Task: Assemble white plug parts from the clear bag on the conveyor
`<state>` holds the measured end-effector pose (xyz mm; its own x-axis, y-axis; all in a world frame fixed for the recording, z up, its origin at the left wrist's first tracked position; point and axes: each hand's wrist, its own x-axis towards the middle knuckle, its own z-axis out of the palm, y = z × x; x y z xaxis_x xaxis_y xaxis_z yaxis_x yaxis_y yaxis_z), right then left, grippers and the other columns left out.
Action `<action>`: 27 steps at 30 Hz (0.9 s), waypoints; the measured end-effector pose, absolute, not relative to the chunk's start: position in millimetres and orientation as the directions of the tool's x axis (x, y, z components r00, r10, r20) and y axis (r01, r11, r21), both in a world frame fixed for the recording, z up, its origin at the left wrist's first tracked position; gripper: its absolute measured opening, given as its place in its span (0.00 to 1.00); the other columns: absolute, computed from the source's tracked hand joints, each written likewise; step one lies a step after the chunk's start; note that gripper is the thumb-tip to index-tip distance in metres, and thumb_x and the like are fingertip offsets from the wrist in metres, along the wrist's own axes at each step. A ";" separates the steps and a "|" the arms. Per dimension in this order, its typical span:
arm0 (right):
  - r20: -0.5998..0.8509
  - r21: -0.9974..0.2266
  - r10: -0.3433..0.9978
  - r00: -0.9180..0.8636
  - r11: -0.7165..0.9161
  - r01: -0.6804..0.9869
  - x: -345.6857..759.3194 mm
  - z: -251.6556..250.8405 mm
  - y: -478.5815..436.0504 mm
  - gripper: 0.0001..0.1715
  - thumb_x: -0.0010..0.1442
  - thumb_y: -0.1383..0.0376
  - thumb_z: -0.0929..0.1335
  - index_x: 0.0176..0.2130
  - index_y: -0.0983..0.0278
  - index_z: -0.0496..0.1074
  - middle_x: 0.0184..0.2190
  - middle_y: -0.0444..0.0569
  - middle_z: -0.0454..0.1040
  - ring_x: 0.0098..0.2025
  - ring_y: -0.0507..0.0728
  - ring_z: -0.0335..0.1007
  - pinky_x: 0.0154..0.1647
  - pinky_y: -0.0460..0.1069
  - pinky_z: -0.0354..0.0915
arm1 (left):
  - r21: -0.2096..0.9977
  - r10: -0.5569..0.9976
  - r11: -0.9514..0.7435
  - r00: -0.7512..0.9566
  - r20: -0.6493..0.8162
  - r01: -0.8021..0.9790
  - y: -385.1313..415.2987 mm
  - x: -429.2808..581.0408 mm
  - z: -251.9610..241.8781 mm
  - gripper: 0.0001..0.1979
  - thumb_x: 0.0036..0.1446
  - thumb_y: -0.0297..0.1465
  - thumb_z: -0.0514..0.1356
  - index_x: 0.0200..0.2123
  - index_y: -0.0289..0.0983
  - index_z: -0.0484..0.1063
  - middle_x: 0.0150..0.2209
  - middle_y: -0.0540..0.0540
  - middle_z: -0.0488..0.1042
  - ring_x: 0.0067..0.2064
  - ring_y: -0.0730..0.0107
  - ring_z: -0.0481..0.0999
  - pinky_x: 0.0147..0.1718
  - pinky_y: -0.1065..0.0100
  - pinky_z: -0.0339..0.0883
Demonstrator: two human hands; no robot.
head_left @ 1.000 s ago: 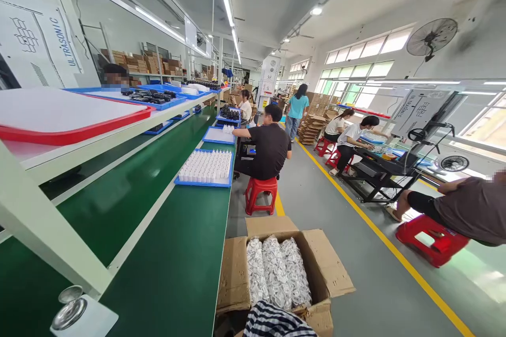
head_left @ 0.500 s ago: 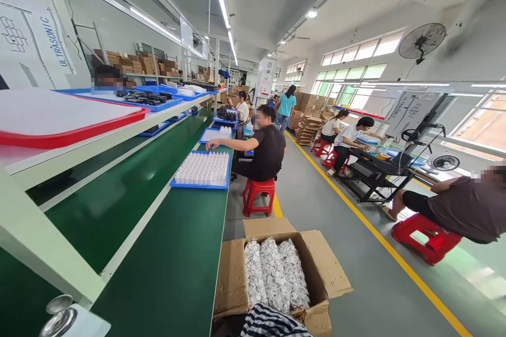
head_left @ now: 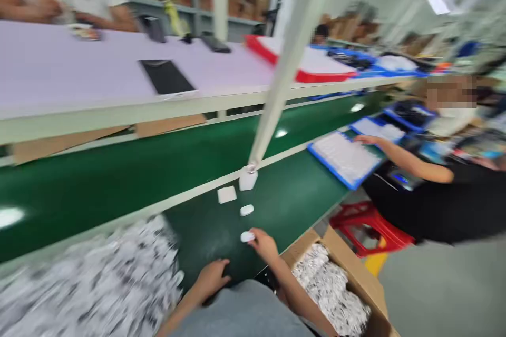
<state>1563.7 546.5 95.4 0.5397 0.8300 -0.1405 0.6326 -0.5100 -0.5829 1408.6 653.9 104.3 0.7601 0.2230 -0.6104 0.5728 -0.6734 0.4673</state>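
My right hand pinches a small white oval piece just over the green work surface. To its left, my left hand is open, thumb and forefinger apart, with nothing visible between them. Ahead of the held piece lies a similar white oval piece. Farther on are a pale square piece and a white block-like object by the post's foot. A large heap of white and clear, blurred small items lies beside my left arm.
An open cardboard box of bagged white parts stands at my right. A slanting post rises to a shelf holding a dark flat device. A co-worker's hand is over a blue-rimmed tray; another person sits across.
My view has swung left and down from the aisle to the bench. Both my hands, the heap and the white pieces have come into sight, with one piece in my right hand.
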 end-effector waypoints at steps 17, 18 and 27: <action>-0.209 -0.595 0.703 0.680 -0.643 0.482 1608.4 91.1 577.8 0.24 0.40 0.51 0.60 0.34 0.64 0.60 0.26 0.52 0.69 0.28 0.60 0.66 0.26 0.51 0.61 | 0.592 0.530 -0.310 0.652 -0.542 0.744 680.5 1333.0 134.4 0.19 0.45 0.33 0.53 0.43 0.34 0.64 0.40 0.43 0.68 0.41 0.65 0.67 0.38 0.69 0.60; -0.244 -0.582 0.677 0.694 -0.675 0.454 1608.4 90.9 577.8 0.23 0.39 0.51 0.60 0.32 0.63 0.59 0.26 0.52 0.69 0.27 0.60 0.66 0.25 0.51 0.61 | 0.650 0.533 -0.247 0.661 -0.528 0.718 685.1 1331.1 139.3 0.18 0.46 0.34 0.53 0.42 0.35 0.64 0.39 0.45 0.69 0.38 0.67 0.68 0.36 0.71 0.61; -0.698 -0.350 0.499 0.514 -0.863 0.363 1610.3 74.2 567.5 0.16 0.41 0.51 0.58 0.17 0.59 0.60 0.18 0.49 0.69 0.21 0.58 0.66 0.20 0.48 0.60 | 0.462 0.937 0.300 -0.166 -0.308 0.834 854.3 1241.4 201.2 0.12 0.50 0.31 0.49 0.39 0.37 0.65 0.39 0.49 0.69 0.38 0.72 0.68 0.38 0.75 0.59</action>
